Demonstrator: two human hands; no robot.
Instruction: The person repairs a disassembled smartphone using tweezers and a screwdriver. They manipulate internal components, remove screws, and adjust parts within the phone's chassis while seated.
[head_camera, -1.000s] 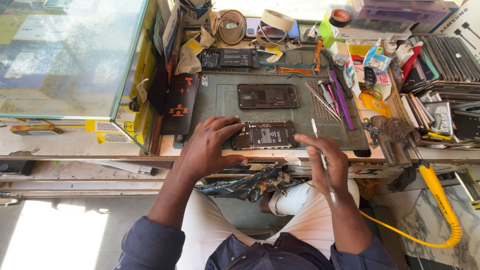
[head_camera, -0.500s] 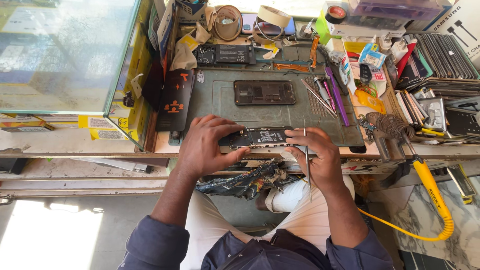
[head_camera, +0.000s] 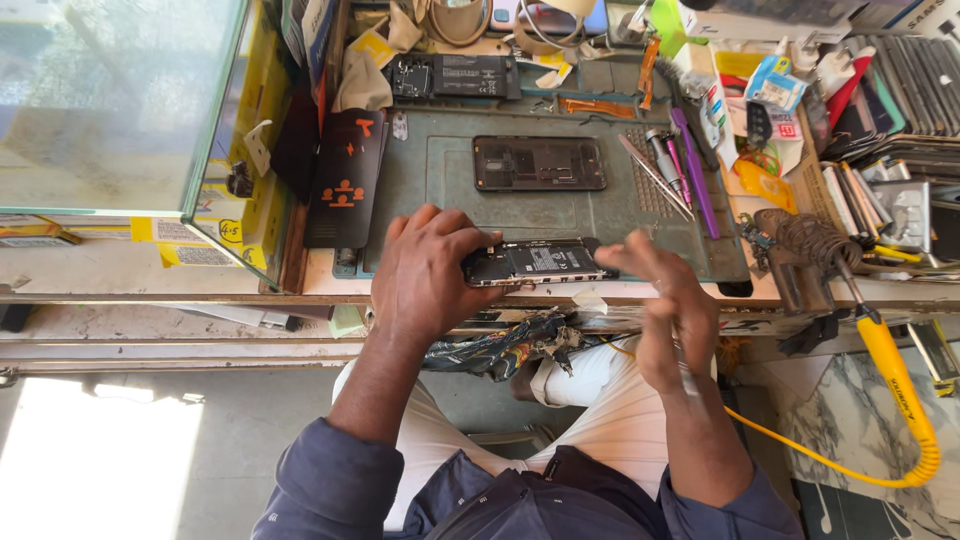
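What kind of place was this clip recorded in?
Probably a phone repair stall: an opened phone under the left hand, another phone frame on a green work mat, and a soldering iron alongside.

Glass case (head_camera: 110, 100), soldering iron (head_camera: 885, 345), spare phone frame (head_camera: 540, 163)

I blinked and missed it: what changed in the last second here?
The right hand, with a thin tool, came up to the opened phone, then drew back, blurred now. The left hand kept its grip on the phone's end. The second phone on the mat stayed.
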